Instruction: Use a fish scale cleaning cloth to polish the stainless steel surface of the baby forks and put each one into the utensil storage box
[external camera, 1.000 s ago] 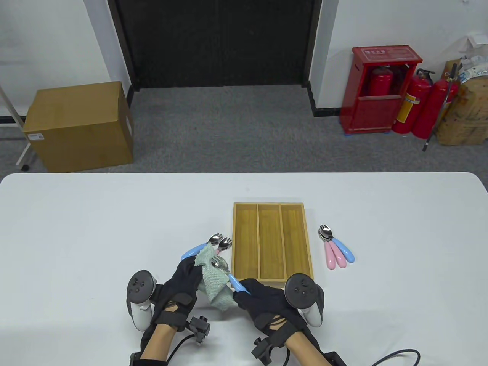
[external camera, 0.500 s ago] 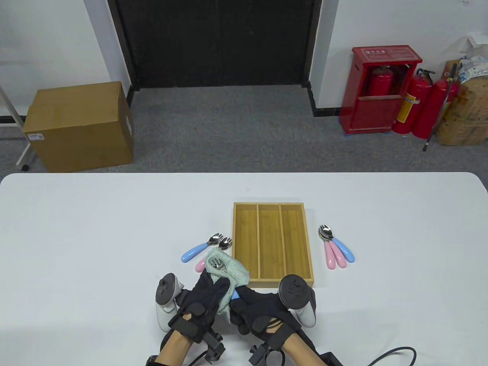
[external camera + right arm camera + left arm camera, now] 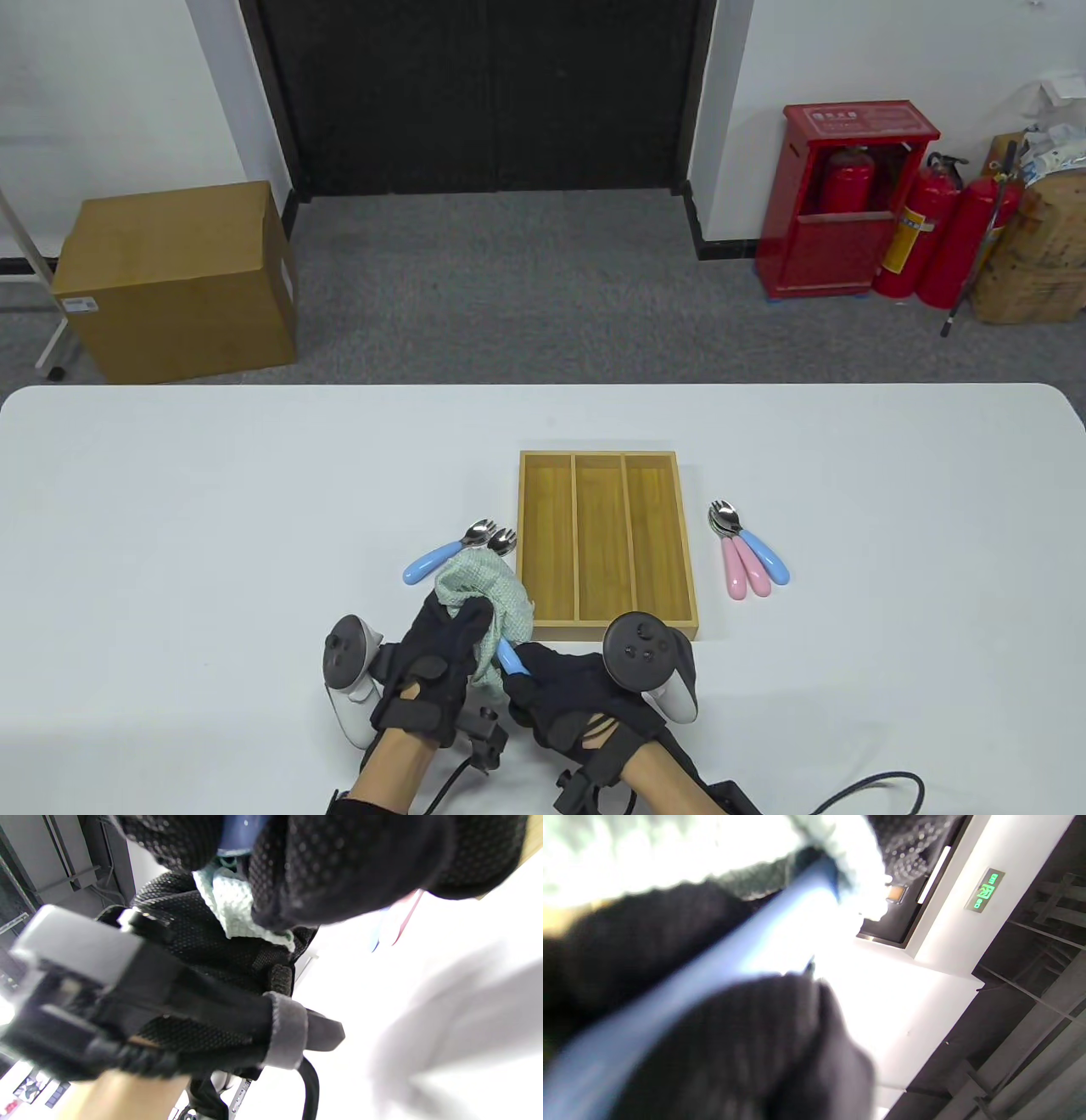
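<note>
1. The left hand (image 3: 441, 658), in a black sensor glove, has its fingers curled round a pale green fish-scale cleaning cloth (image 3: 492, 598), bunched near the middle of the white table (image 3: 212, 509).
2. The right hand (image 3: 577, 688), also in a black glove, pinches the blue plastic handle of a baby fork (image 3: 510, 658); the handle slants up and left into the cloth, and the steel head is hidden inside the folds.
3. In the left wrist view the blue handle (image 3: 712, 971) runs as a blurred diagonal band between dark gloved fingers (image 3: 763, 1052), with the cloth (image 3: 670, 849) over its far end.
4. In the right wrist view the right hand's fingers (image 3: 339, 866) wrap the blue handle (image 3: 242, 827), with the green cloth (image 3: 237, 908) just beyond them.
5. A rectangular bamboo utensil storage box with three long compartments (image 3: 523, 543) stands just right of the cloth; no fork shows in any compartment.
6. Just beyond the cloth on the left of the box lie a blue-handled fork (image 3: 441, 556) and a second fork head (image 3: 502, 540) touching it; its handle is covered by the cloth.
7. On the right of the box lie three forks side by side, two pink-handled (image 3: 740, 570) and one blue-handled (image 3: 768, 560), their steel heads overlapping at the far end.
</note>
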Demonstrator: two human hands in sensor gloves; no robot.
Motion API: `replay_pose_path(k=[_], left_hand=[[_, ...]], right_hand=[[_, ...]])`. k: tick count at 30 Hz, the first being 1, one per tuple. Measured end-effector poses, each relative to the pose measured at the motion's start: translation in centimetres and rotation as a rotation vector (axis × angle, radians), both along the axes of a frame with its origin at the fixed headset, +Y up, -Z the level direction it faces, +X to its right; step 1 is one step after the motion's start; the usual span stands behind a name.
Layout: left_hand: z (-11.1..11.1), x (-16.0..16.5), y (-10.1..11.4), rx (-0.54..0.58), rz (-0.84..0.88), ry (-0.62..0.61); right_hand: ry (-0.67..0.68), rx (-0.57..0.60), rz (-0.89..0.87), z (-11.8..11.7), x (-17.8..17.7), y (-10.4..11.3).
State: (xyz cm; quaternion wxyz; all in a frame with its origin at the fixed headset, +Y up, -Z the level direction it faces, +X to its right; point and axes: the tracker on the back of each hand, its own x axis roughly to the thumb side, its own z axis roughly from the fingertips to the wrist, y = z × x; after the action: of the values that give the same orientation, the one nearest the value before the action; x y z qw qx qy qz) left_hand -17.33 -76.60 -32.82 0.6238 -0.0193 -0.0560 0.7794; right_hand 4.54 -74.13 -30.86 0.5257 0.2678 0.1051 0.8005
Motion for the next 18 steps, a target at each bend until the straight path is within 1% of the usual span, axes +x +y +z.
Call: replay_pose_path(k=[3,6,8,10,12,15,17,18], left_hand=[[-0.4,-1.1,0.4,0.036,-0.068,0.068],[-0.5,-1.3,0.8,0.066,-0.109,0.055],[-0.4,-1.0,0.7,0.059,-0.063,0.038],[-0.2,-0.3,0.3,0.035,0.015,-0.02],[0.1,0.3,0.1,0.014,0.045,-0.089],[0.0,0.8,0.4,0.026,0.048,-0.121],[-0.3,1.1,0.6,0.038,0.054,-0.197],[-0.4,1.1,0.6,0.038,0.057,-0.215]], right_hand=[[0.009,0.013,0.031,0.2,0.2,0.2],[-0.005,0.047,0.041,0.3,0.2,0.4],[-0.009,0.058,0.036,0.4,0.2,0.5],[-0.015,0.071,0.032,0.4,0.2,0.4],[-0.023,0.077,0.035,0.3,0.3,0.4],[-0.029,0.067,0.015,0.1,0.5,0.4],[-0.032,0.067,0.011,0.1,0.6,0.4],[-0.032,0.067,0.013,0.0,0.6,0.3]])
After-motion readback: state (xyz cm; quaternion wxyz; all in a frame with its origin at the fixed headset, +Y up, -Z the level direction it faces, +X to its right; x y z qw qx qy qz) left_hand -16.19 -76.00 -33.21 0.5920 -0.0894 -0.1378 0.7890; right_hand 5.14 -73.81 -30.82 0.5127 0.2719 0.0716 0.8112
